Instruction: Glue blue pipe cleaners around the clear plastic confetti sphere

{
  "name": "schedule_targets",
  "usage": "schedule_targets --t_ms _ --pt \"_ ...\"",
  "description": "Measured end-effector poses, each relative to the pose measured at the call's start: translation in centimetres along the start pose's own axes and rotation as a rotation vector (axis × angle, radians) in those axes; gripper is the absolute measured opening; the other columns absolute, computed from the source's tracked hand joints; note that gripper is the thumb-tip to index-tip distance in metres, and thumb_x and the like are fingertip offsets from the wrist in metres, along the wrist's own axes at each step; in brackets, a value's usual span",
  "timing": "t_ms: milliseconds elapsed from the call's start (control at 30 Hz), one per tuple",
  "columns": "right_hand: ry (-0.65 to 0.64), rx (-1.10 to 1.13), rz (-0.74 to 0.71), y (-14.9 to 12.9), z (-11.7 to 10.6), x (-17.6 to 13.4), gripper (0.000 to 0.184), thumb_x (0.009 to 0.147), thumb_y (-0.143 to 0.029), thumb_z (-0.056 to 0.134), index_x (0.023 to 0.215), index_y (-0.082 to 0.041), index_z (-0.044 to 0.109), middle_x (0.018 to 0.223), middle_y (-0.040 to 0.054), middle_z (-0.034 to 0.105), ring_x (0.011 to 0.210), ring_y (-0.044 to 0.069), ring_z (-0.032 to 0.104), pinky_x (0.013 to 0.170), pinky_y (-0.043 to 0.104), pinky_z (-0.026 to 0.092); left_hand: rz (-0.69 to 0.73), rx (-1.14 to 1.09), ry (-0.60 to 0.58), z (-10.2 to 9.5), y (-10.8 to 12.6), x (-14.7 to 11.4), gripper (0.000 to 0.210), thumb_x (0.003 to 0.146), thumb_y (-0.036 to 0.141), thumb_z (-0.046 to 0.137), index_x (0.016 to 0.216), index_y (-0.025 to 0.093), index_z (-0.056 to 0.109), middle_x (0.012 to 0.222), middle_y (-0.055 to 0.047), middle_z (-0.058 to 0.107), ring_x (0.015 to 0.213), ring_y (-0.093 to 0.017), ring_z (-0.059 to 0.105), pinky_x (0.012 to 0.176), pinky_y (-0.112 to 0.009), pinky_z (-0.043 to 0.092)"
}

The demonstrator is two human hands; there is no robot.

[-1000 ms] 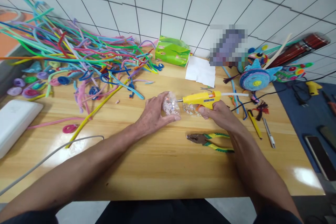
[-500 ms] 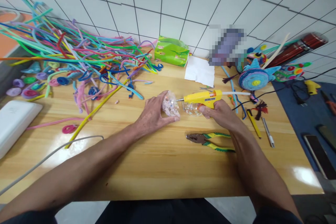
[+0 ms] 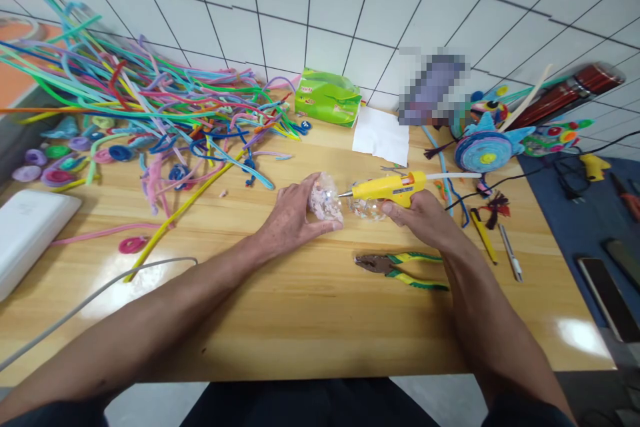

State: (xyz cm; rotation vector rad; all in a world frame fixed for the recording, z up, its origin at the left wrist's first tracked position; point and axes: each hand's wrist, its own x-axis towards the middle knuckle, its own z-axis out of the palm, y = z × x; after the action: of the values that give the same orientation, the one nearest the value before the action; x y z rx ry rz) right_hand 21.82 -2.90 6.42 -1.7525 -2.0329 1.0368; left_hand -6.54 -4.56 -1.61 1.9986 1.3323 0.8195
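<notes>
**Aiming a glue gun at a clear shell, seemingly mid-gluing**

Clamping the left hand around the clear shell's left side, just over or on the tabletop. Wrapping the right hand around the glue gun's handle, pointing the nozzle at the shell's right edge, unable to tell whether touching. Having pale bits in or on the shell, and a white glue stick already loaded. Presumably being partway through gluing, unable to judge the amount laid, leaving a 2nd clear piece lying separate, half behind the glue gun. Seeing pliers on the near side, a blue ornament at right, apparently finished, and tangled fuzzy stems at left, apparently unused.
</notes>
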Motion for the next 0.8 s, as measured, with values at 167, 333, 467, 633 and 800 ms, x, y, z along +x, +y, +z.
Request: schedule_targets --t_ms 167,333,467,633,800 --pt "0.071 0.031 -0.034 -0.48 0.57 0.06 0.060 0.082 -0.077 0.060 0.059 -0.024 0.049 0.057 -0.0003 0.046 0.056 0.014 0.039 0.052 0.030 0.030 0.003 0.006 -0.019 -0.12 0.13 -0.01 0.105 0.080 0.071 0.081 0.160 0.018 0.039 0.152 -0.021 0.062 0.134 -0.042 0.063 0.119 -0.060 0.043" --pt "0.021 0.007 -0.039 -0.15 0.01 -0.21 0.064 0.083 -0.080 0.062 0.055 -0.024 0.046 0.054 -0.0013 0.042 0.053 0.013 0.036 0.049 0.029 0.027 0.004 -0.004 -0.011 -0.14 0.07 0.01 0.105 0.080 0.070 0.081 0.161 0.018 0.038 0.153 -0.022 0.061 0.135 -0.042 0.062 0.119 -0.060 0.043" --pt "0.033 -0.039 -0.011 0.12 -0.02 -0.25 0.066 0.082 -0.080 0.063 0.053 -0.025 0.043 0.052 -0.0019 0.038 0.052 0.013 0.033 0.047 0.029 0.024 -0.004 -0.008 -0.007 -0.11 0.11 0.00 0.103 0.081 0.068 0.081 0.161 0.019 0.038 0.150 -0.020 0.064 0.135 -0.041 0.063 0.118 -0.059 0.045" --pt "0.114 -0.032 -0.014 -0.34 0.25 -0.30 0.064 0.082 -0.078 0.062 0.052 -0.025 0.040 0.052 -0.0021 0.035 0.052 0.012 0.031 0.047 0.030 0.024 0.006 0.004 0.005 -0.07 0.12 -0.01 0.102 0.080 0.069 0.082 0.159 0.019 0.042 0.150 -0.020 0.064 0.135 -0.041 0.062 0.119 -0.060 0.044" --pt "0.056 -0.026 -0.028 -0.58 0.09 -0.43 0.066 0.082 -0.080 0.061 0.052 -0.025 0.042 0.050 -0.0023 0.035 0.051 0.012 0.030 0.046 0.030 0.023 0.004 -0.001 -0.004 -0.04 0.03 -0.01 0.104 0.080 0.071 0.081 0.160 0.019 0.040 0.148 -0.020 0.065 0.134 -0.041 0.063 0.118 -0.058 0.045"
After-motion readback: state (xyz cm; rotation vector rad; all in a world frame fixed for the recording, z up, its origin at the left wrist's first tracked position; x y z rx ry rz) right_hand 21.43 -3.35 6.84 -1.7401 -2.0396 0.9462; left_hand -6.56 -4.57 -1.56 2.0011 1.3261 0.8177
